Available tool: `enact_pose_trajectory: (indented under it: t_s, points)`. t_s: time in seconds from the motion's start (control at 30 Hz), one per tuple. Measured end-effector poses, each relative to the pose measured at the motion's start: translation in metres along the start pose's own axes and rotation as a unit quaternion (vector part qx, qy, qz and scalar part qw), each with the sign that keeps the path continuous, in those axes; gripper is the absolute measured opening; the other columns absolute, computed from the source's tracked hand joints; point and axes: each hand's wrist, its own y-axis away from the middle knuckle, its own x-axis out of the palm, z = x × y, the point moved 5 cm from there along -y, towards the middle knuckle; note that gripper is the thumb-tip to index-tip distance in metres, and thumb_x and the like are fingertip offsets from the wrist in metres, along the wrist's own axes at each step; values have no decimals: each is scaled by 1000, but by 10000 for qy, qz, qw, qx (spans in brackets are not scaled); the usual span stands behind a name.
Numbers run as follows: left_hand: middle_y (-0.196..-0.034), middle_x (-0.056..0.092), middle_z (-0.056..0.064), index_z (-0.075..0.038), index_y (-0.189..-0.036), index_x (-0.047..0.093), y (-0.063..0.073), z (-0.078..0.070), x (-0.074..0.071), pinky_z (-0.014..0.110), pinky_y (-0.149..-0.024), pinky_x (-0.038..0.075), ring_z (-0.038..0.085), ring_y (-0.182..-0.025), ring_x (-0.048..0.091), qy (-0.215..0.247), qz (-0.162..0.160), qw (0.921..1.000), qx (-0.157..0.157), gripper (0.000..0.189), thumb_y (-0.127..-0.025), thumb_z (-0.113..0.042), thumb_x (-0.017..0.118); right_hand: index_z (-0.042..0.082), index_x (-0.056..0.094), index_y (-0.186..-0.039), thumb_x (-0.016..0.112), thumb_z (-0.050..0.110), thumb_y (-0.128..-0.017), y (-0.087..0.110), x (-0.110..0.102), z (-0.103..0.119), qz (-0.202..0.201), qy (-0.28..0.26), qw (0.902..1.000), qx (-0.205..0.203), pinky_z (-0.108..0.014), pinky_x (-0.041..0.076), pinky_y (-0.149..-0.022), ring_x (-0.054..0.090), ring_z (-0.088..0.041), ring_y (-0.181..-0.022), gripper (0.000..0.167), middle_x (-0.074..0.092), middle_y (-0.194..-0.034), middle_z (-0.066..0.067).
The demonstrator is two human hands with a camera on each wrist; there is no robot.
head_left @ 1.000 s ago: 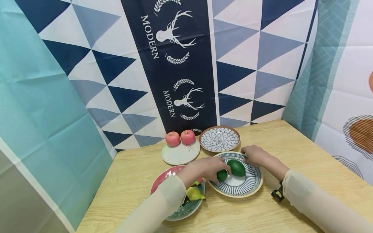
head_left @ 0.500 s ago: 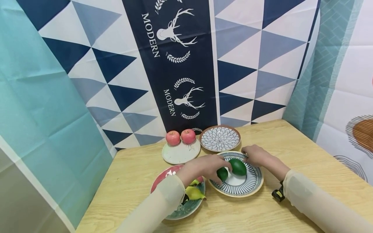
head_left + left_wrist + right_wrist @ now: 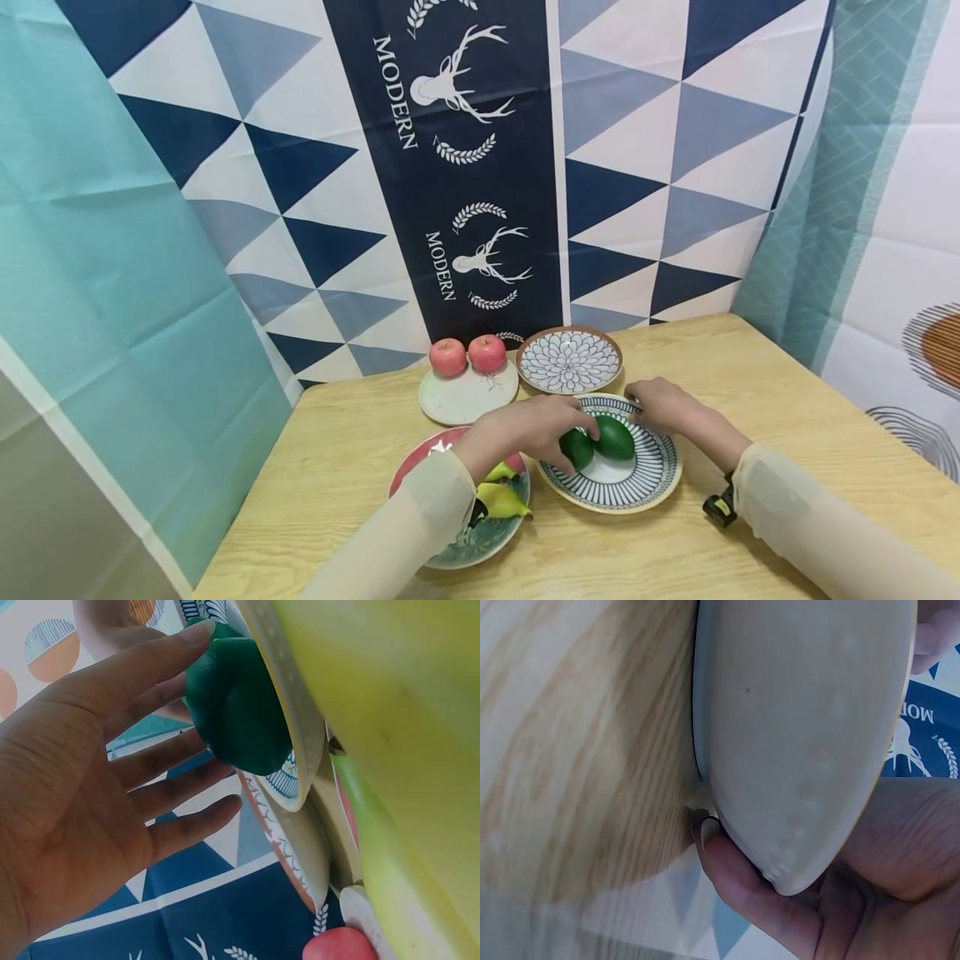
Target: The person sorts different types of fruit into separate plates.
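Observation:
Two dark green avocados lie side by side in a striped plate: the left avocado (image 3: 576, 452) and the right avocado (image 3: 615, 437). My left hand (image 3: 536, 429) is beside the left one, thumb and fingers spread loosely around it. In the left wrist view, the fingers (image 3: 161, 761) are extended and the thumb tip lies against or just in front of the green skin; contact is unclear. My right hand (image 3: 663, 406) pinches the far right rim of the striped plate (image 3: 633, 493). The right wrist view has its fingers curled beneath the pale underside (image 3: 795, 727).
Left of it, a red and green plate (image 3: 483, 550) bears a yellow banana (image 3: 501, 502) and something pink, partly under my left forearm. Behind are a white plate (image 3: 457, 407) with two apples (image 3: 487, 353) and a brown-rimmed flower-patterned plate (image 3: 570, 362). Patterned cloth hangs behind the table.
My left fingers have loosened slightly around the left avocado, and more of it shows. My right hand stays at the plate rim. The head view has shifted slightly.

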Motion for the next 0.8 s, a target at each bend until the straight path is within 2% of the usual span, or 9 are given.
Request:
enact_pose_trajectory:
  t_s: [0.27, 0.43, 0.57, 0.8]
  points:
    - [-123, 60, -5, -28, -137, 68, 8, 4, -3, 20, -97, 47, 7, -105, 55, 176, -110, 9998, 32, 57, -85, -36, 91, -7, 68, -115, 76, 8, -94, 0, 1, 0, -7, -8, 10000, 0, -55, 57, -86, 68, -39, -97, 26, 71, -101, -20]
    - [-126, 61, -4, -28, -137, 68, 12, 10, -4, 22, -99, 47, 8, -108, 56, 255, -137, 9996, -57, 58, -85, -35, 91, -6, 69, -114, 76, 8, -94, 0, 2, -1, 13, -20, 10000, 23, -54, 57, -85, 68, -37, -95, 25, 70, -100, -18]
    - [-133, 63, -1, -26, -138, 68, 16, 16, -10, 25, -102, 48, 10, -111, 57, 278, -231, 9993, -121, 57, -86, -33, 91, -6, 69, -113, 76, 7, -94, 0, 1, -1, -24, -21, 10000, -10, -55, 58, -85, 68, -39, -95, 25, 70, -100, -19]
    - [-132, 64, 4, -22, -140, 67, 23, 29, -26, 28, -102, 48, 13, -112, 58, 121, -390, 9991, -126, 55, -90, -31, 88, -6, 69, -113, 76, 7, -94, -2, 3, -1, -17, -14, 10000, -5, -54, 58, -85, 68, -37, -94, 24, 70, -99, -18]
